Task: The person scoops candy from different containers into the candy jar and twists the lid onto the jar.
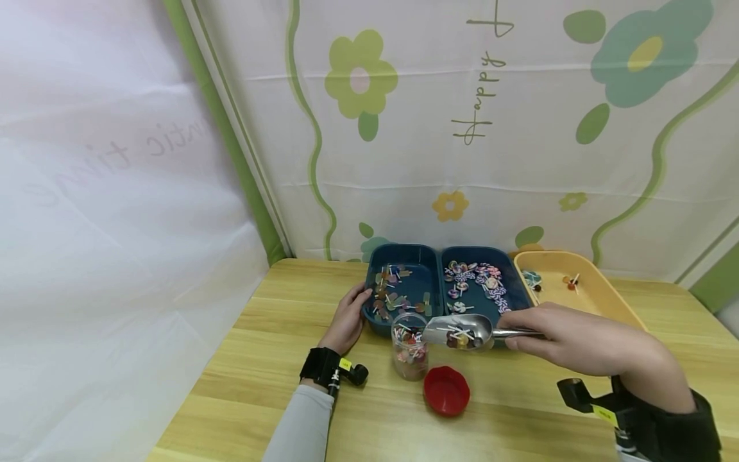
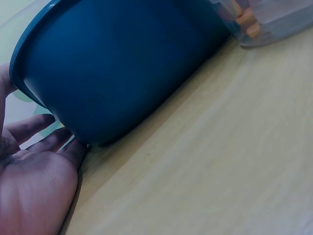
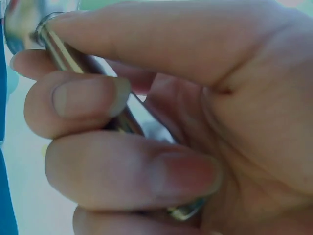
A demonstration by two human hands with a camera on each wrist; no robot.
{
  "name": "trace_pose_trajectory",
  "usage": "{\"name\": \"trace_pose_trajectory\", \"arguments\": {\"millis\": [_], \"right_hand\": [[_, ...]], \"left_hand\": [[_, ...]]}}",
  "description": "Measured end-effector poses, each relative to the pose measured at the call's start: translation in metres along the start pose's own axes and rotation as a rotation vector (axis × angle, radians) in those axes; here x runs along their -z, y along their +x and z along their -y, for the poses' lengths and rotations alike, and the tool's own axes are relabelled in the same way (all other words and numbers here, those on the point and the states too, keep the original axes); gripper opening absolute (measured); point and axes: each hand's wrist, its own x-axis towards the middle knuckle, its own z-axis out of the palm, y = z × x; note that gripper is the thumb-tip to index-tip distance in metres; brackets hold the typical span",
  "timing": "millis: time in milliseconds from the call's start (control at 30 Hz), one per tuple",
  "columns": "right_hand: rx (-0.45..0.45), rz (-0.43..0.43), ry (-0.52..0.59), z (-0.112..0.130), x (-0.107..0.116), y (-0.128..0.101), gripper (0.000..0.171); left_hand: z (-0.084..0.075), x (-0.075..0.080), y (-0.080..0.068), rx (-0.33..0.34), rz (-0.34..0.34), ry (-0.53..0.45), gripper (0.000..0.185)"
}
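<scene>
My right hand (image 1: 583, 337) grips the handle of a metal scoop (image 1: 456, 329), its fingers curled round it. Small lollipops (image 1: 462, 339) lie in the scoop, whose tip is at the mouth of a clear jar (image 1: 408, 359). Lollipops and other small candies fill part of the jar. On the left, my left hand (image 1: 344, 319) holds the side of a blue bin (image 1: 425, 263), thumb at its rim and fingers against the outer wall. The right wrist view shows the scoop handle (image 3: 132, 117) between the fingers and palm.
Candies lie in the left blue bin. A second blue bin (image 1: 491, 256) holds striped lollipops, and a yellow bin (image 1: 577, 260) holds a few more. A red dish (image 1: 446, 391) stands on the wooden table (image 1: 231, 385) before the jar. A printed curtain (image 1: 416, 160) hangs behind.
</scene>
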Motion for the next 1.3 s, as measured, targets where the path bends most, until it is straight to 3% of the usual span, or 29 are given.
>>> {"name": "trace_pose_trajectory", "arguments": {"millis": [1033,1200,1300], "right_hand": [[-0.006,-0.081,-0.033,0.005,0.003,-0.003,0.030],[0.057,-0.145,-0.075,0.000,0.006,-0.011,0.022],[0.032,-0.198,-0.114,-0.005,0.011,-0.022,0.022]], "left_hand": [[0.000,0.000,-0.001,0.010,-0.004,-0.002,0.055],[0.000,0.001,-0.001,0.013,-0.002,-0.001,0.056],[0.000,0.001,0.000,0.012,-0.001,0.001,0.055]]}}
